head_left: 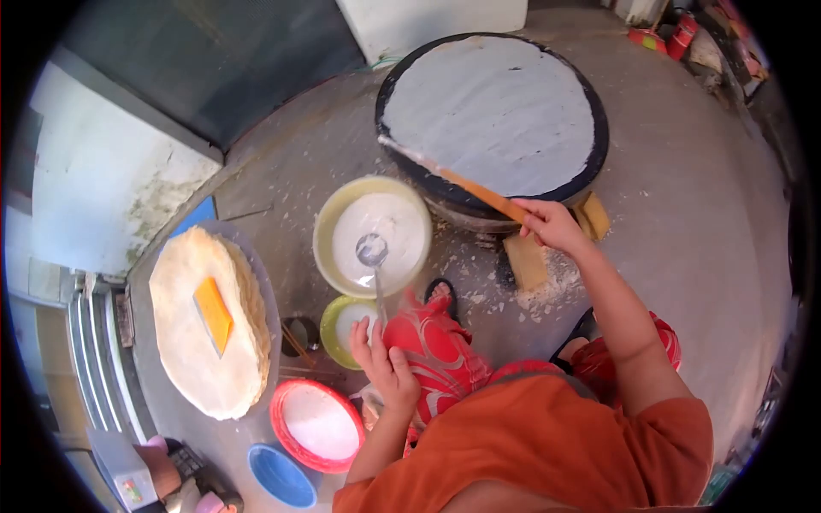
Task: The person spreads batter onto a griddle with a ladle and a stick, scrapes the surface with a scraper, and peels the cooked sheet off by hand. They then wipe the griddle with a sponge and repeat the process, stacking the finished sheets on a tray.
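My right hand (552, 224) is wrapped round the end of a long wooden spreader (479, 190). The spreader's pale, batter-coated far end lies over the left edge of a round black griddle (599, 128). A thin layer of white batter (492, 111) covers most of the griddle. My left hand (389, 372) is raised above my left knee with its fingers apart. Close to its fingertips is the handle of a metal ladle (372, 250), whose bowl rests in a large cream basin (323, 227) of white batter. A smaller green bowl (329, 338) of white liquid is beside that hand.
On the left, a pile of thin flat pancakes (184, 342) carries a yellow scraper (214, 315). A red basin (278, 419) with white contents and a blue basin (282, 474) stand near my left side. Yellowish blocks (526, 261) lie under the griddle, amid crumbs.
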A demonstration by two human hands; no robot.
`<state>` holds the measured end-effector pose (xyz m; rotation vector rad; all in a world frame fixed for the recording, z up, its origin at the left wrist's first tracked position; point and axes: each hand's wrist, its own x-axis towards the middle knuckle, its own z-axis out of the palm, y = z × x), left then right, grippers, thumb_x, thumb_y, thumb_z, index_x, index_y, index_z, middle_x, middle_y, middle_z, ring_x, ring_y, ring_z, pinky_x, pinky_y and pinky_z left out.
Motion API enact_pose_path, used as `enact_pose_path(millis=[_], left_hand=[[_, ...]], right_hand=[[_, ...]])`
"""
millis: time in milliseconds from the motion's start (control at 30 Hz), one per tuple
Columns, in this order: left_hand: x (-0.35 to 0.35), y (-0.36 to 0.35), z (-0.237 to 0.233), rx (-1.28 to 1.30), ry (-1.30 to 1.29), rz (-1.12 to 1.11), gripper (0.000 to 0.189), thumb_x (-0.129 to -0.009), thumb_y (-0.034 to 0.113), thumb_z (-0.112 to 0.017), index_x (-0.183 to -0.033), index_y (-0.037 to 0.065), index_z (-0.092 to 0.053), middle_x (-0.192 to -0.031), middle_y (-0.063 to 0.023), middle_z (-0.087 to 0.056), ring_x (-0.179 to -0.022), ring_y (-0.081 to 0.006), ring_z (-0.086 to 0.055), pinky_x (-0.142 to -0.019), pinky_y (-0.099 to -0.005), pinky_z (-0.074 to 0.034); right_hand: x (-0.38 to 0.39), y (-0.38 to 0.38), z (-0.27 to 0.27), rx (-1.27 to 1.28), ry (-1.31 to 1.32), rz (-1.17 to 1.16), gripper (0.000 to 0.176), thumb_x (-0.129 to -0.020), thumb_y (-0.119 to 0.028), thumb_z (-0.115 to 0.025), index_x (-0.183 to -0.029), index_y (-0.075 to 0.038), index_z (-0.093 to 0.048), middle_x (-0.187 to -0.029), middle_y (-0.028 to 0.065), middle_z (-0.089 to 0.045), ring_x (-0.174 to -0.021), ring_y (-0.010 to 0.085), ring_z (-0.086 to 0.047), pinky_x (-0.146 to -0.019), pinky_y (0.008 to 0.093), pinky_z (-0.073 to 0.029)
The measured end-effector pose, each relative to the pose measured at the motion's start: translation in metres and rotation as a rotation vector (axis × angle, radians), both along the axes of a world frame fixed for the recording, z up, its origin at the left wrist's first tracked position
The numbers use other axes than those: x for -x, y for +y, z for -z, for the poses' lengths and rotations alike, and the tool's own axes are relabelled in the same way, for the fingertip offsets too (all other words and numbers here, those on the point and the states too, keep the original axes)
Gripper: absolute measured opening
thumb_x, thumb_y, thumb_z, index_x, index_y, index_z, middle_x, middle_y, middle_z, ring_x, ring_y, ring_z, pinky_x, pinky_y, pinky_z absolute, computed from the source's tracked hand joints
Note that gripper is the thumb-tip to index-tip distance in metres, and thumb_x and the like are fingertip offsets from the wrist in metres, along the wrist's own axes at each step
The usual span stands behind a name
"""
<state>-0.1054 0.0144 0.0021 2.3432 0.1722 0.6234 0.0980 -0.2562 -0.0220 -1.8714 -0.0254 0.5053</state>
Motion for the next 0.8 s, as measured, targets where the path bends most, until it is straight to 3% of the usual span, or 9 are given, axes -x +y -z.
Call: enact_pose_path(millis=[233,267,400,500,567,600,667,800], left_hand=[[0.001,-0.002,0.003,0.017,-0.019,-0.011,0.038,-0.088,0.017,-0.038,-0.119,-0.004,-0.043,-0.127,-0.0203,-0.035,-0.119,-0.0367,-0.031,-0.099,-0.045,-0.022],[0.0,-0.002,0.003,-0.014,-0.025,-0.013,0.035,-0.088,0.014,-0.035,-0.116,-0.005,-0.045,-0.127,-0.0189,-0.035,-0.119,-0.033,-0.032,-0.099,-0.0408,-0.023],[0.001,-0.003,0.003,-0.034,-0.031,-0.005,0.035,-0.088,0.014,-0.035,-0.115,-0.005,-0.045,-0.127,-0.0185,-0.035,-0.12,-0.0323,-0.032,-0.099,-0.0405,-0.023],[0.002,-0.004,0.002,-0.04,-0.024,-0.014,0.034,-0.089,0.013,-0.034,-0.115,-0.005,-0.044,-0.128,-0.0181,-0.035,-0.12,-0.0314,-0.032,-0.099,-0.0401,-0.024],[0.001,-0.004,0.001,-0.034,-0.015,-0.01,0.034,-0.089,0.013,-0.034,-0.116,-0.005,-0.044,-0.128,-0.0177,-0.034,-0.12,-0.0311,-0.032,-0.099,-0.0396,-0.024],[0.001,-0.005,0.001,-0.037,-0.015,-0.008,0.034,-0.089,0.013,-0.034,-0.116,-0.005,-0.044,-0.128,-0.0177,-0.034,-0.12,-0.0311,-0.032,-0.099,-0.0396,-0.024],[0.001,-0.005,0.002,-0.036,-0.016,-0.017,0.034,-0.089,0.013,-0.033,-0.116,-0.005,-0.044,-0.129,-0.0177,-0.034,-0.12,-0.0312,-0.032,-0.099,-0.0394,-0.024],[0.001,-0.004,0.002,-0.01,-0.004,0.002,0.038,-0.091,0.02,-0.034,-0.12,-0.004,-0.042,-0.127,-0.0217,-0.033,-0.119,-0.0367,-0.03,-0.098,-0.0453,-0.022]], right_hand=[[-0.05,-0.071,0.013,0.029,-0.088,0.494,0.035,-0.088,-0.01,-0.038,-0.122,-0.009,-0.048,-0.067,0.0034,-0.057,-0.041,0.0071,-0.041,-0.039,0.0216,-0.036],[-0.052,-0.074,0.003,0.039,-0.064,0.539,0.035,-0.089,-0.012,-0.038,-0.122,-0.01,-0.048,-0.071,0.0043,-0.058,-0.041,0.0073,-0.042,-0.039,0.0221,-0.037],[-0.073,-0.096,0.011,0.17,-0.054,0.628,0.035,-0.089,-0.015,-0.037,-0.123,-0.014,-0.048,-0.075,0.0038,-0.06,-0.04,0.0067,-0.043,-0.036,0.0215,-0.037],[-0.086,-0.107,0.027,0.33,-0.042,0.562,0.036,-0.088,-0.016,-0.036,-0.123,-0.018,-0.048,-0.079,0.0097,-0.061,-0.052,0.0148,-0.054,-0.045,0.0281,-0.044],[-0.097,-0.117,0.056,0.738,-0.535,0.372,0.039,-0.086,-0.016,-0.035,-0.123,-0.023,-0.047,-0.085,0.0164,-0.061,-0.073,0.0263,-0.059,-0.061,0.0364,-0.048],[-0.095,-0.12,0.057,0.736,-0.533,0.374,0.039,-0.086,-0.016,-0.035,-0.123,-0.023,-0.047,-0.085,0.0164,-0.061,-0.073,0.0263,-0.059,-0.061,0.0364,-0.048],[-0.076,-0.097,0.008,1.099,-0.317,0.434,0.04,-0.084,-0.016,-0.036,-0.12,-0.025,-0.05,-0.094,0.0196,-0.059,-0.092,0.0316,-0.056,-0.075,0.0397,-0.046],[-0.08,-0.085,-0.005,1.11,-0.275,0.472,0.037,-0.082,-0.016,-0.039,-0.116,-0.025,-0.054,-0.099,0.0175,-0.058,-0.092,0.0283,-0.057,-0.076,0.0381,-0.046]])
